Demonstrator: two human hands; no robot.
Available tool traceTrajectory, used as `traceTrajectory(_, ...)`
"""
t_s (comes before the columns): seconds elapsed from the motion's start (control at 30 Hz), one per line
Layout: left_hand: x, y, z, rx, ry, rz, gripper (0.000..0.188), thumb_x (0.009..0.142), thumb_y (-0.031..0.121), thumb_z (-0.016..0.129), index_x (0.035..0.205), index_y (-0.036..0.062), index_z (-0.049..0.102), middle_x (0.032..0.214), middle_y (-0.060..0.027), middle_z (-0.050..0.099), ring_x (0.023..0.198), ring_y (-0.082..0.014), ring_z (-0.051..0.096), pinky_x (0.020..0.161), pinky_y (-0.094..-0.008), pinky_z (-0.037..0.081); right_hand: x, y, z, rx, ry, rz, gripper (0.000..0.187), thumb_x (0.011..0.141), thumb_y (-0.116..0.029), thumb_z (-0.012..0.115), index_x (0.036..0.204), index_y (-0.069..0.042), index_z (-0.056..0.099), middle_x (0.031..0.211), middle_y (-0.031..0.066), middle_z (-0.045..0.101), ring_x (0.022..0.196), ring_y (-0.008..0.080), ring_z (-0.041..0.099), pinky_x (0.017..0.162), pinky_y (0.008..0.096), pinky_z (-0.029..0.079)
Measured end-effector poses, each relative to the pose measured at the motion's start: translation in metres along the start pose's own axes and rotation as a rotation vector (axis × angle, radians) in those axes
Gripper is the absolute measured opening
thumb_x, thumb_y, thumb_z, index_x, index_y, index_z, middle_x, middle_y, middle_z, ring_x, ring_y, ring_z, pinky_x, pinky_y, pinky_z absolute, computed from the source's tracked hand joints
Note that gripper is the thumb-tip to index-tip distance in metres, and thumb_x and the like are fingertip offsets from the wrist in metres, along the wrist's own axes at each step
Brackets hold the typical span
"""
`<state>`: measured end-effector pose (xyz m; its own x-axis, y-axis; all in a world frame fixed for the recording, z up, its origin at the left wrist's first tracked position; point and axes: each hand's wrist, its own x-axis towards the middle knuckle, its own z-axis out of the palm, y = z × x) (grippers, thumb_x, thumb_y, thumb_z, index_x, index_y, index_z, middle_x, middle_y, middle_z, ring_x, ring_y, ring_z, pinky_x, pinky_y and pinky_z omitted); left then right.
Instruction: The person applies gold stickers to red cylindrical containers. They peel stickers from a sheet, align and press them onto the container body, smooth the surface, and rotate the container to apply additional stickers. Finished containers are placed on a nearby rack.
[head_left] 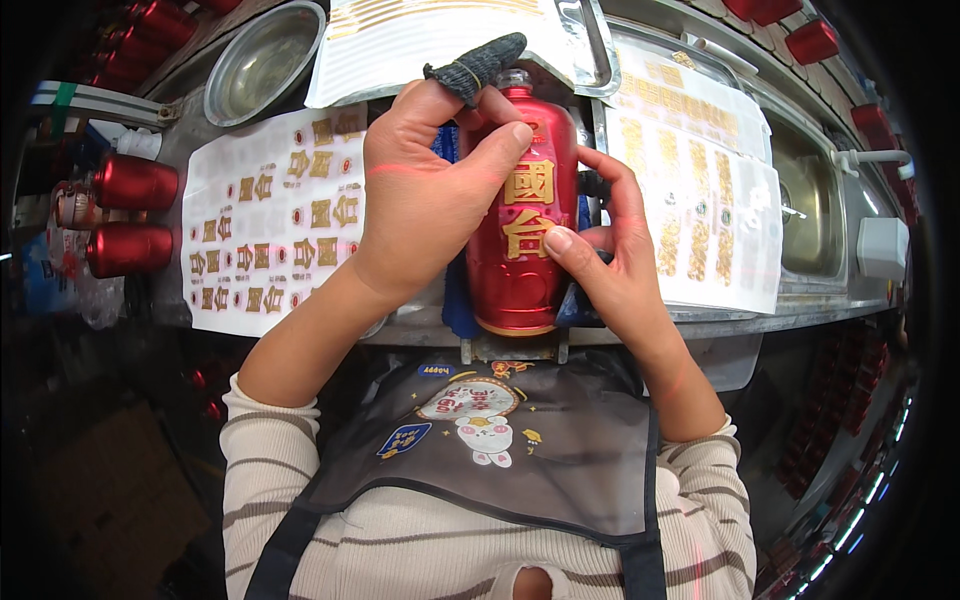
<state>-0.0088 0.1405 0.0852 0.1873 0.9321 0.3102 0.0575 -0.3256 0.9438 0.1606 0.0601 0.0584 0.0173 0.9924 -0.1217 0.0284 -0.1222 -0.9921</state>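
A glossy red bottle (520,275) with gold characters on its front lies in a blue cradle at the near edge of the metal bench (740,322). My left hand (425,195) covers its left side and neck, the index finger wearing a dark knitted finger cot (478,65). My right hand (605,255) grips the bottle's right side, thumb pressed on the lower gold character.
A white sheet of gold decals (265,225) lies left of the bottle, another decal sheet (700,190) to the right. A steel bowl (262,60) sits at the back left, a sink basin (810,200) at right. Two red bottles (130,215) lie at far left.
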Motion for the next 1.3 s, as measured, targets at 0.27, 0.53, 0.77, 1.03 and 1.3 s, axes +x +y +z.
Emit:
traceTrajectory(0.27,0.001,-0.002,-0.006,-0.018,0.085,-0.067,0.041,0.083,0.001,0.070,0.123,-0.0002,0.063,0.103,-0.0055,0.067,0.094,-0.0109,0.059,0.087,-0.0275,0.048,0.001,0.003,-0.003,0.098,-0.014,-0.003,0.074,0.085,-0.025,0.073,0.145,-0.003,0.036,0.132,0.0167,0.050,0.079,0.0085,0.061,0.064,0.0195,0.049)
traceTrajectory(0.53,-0.054,0.010,-0.005,-0.425,-0.120,-0.391,0.075,0.088,0.011,0.072,0.145,-0.0043,0.027,0.135,-0.0188,0.049,0.128,-0.0230,0.049,0.110,-0.0365,0.038,0.011,-0.027,-0.015,-0.552,-0.055,-0.447,0.064,0.084,-0.027,0.074,0.142,-0.009,0.051,0.130,0.0158,0.058,0.100,0.0268,0.056,0.088,0.0336,0.048)
traceTrajectory(0.77,-0.058,0.001,0.000,-0.419,-0.101,-0.355,0.071,0.086,0.011,0.074,0.142,-0.0035,0.032,0.131,-0.0181,0.052,0.124,-0.0229,0.053,0.106,-0.0362,0.042,0.018,-0.027,-0.014,-0.684,-0.053,-0.550,0.061,0.081,-0.031,0.076,0.136,-0.013,0.059,0.124,0.0178,0.063,0.098,0.0342,0.053,0.092,0.0381,0.047)
traceTrajectory(1.03,-0.036,0.002,-0.008,-0.344,-0.062,-0.403,0.068,0.088,0.014,0.074,0.137,-0.0104,0.033,0.141,-0.0266,0.043,0.133,-0.0256,0.044,0.110,-0.0361,0.039,0.024,-0.035,-0.017,-0.102,0.020,-0.073,0.049,0.090,-0.016,0.068,0.134,-0.002,0.052,0.114,0.0106,0.062,0.068,0.0027,0.059,0.058,0.0167,0.044)
traceTrajectory(1.3,-0.006,0.009,0.004,-0.540,0.062,-0.532,0.038,0.089,0.011,0.073,0.114,-0.0036,0.049,0.124,-0.0209,0.059,0.110,-0.0179,0.061,0.092,-0.0290,0.053,0.050,-0.030,-0.006,0.051,0.034,-0.019,0.039,0.087,-0.017,0.074,0.117,-0.001,0.057,0.114,0.0105,0.058,0.079,0.0101,0.065,0.068,0.0203,0.051)
